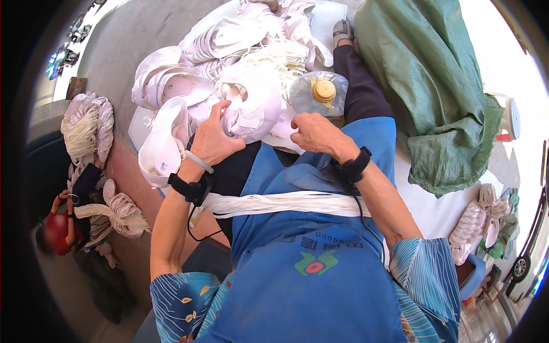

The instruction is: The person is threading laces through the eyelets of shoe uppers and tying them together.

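Observation:
My left hand (214, 136) grips the near edge of a pale pink shoe upper (257, 111), its thumb and fingers around the opening. The upper rests over my lap, against a heap of similar uppers. To the right of it, my right hand (320, 135) is closed with its fingertips pinched together; whatever they hold is too small to make out. A bundle of white laces (286, 204) lies across my blue apron (309, 274). Just beyond the right hand stands a clear plastic jug (306, 94) with a yellow cap. Another upper (166, 143) lies left of my left hand.
Stacked uppers (229, 37) and loose cream laces (274, 63) pile up ahead. A green woven sheet (423, 86) covers something on the right. At far left, a person in red (57, 228) sits among more bundled uppers (88, 126). Further bundles (474, 220) lie at right.

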Demonstrator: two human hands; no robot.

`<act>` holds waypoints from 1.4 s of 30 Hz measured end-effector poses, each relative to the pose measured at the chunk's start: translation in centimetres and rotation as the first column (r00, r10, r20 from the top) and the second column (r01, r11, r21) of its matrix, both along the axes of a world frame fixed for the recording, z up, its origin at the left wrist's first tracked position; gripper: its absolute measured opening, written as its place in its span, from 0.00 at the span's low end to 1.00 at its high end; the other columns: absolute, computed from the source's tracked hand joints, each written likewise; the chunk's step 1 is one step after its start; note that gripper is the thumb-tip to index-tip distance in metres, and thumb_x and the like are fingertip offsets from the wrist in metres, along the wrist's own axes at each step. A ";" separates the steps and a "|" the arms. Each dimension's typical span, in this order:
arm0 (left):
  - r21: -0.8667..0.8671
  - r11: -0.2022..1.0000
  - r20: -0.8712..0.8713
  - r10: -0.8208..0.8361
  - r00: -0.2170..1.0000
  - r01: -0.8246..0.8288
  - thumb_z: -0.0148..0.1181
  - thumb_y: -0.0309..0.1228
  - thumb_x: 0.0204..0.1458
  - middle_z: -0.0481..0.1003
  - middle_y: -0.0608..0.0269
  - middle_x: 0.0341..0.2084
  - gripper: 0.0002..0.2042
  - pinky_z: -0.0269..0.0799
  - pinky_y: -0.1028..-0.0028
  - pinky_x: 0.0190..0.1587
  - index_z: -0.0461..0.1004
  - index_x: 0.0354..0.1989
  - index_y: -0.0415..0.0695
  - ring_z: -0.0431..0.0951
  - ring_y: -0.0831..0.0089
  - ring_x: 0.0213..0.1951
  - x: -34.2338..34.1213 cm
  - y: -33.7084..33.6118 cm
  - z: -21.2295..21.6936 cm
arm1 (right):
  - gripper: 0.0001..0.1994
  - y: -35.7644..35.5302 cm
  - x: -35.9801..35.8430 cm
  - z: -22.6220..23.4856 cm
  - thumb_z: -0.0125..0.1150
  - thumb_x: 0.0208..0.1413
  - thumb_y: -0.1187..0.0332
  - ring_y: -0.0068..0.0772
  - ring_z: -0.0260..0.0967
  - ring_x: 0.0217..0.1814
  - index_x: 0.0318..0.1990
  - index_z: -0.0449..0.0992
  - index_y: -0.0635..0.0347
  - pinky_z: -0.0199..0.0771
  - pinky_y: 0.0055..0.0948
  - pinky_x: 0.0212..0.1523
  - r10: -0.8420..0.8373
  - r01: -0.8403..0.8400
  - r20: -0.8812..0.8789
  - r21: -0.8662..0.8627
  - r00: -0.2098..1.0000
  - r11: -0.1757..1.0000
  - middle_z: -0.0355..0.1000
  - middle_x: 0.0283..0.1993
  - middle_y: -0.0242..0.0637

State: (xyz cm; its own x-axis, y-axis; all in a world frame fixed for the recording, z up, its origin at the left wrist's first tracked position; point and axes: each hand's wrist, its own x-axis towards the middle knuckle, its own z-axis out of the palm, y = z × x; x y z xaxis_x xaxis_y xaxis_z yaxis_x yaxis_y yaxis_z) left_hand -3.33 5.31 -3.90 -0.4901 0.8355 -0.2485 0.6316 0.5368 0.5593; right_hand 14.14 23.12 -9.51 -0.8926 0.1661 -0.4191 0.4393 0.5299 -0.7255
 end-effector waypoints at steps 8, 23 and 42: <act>0.167 0.925 0.243 0.297 0.923 -0.342 0.65 0.24 0.34 0.74 0.45 0.44 0.37 0.72 0.71 0.49 0.57 0.58 0.37 0.77 0.65 0.46 -0.9 -5.6 -1.0 | 0.23 -5.6 -2.7 -6.3 0.72 0.37 0.66 0.49 0.77 0.39 0.39 0.72 0.72 0.77 0.38 0.38 0.227 -0.246 0.288 0.032 0.930 0.969 0.76 0.35 0.56; 0.341 0.928 0.031 0.150 0.988 -0.151 0.67 0.23 0.31 0.74 0.49 0.43 0.35 0.74 0.71 0.46 0.63 0.55 0.36 0.78 0.62 0.43 1.5 -8.8 0.7 | 0.09 -9.2 -7.7 -13.0 0.52 0.52 0.71 0.50 0.76 0.39 0.37 0.77 0.61 0.77 0.42 0.39 0.025 0.021 -0.249 0.179 0.968 0.984 0.76 0.37 0.48; 0.153 0.972 0.161 0.152 0.975 -0.177 0.66 0.24 0.33 0.75 0.48 0.44 0.35 0.73 0.69 0.49 0.61 0.56 0.42 0.78 0.60 0.46 0.1 1.5 -0.3 | 0.23 -3.2 -0.6 -11.0 0.51 0.54 0.67 0.57 0.62 0.60 0.57 0.65 0.68 0.62 0.44 0.61 -0.304 0.280 -0.046 -0.278 0.952 0.919 0.65 0.56 0.61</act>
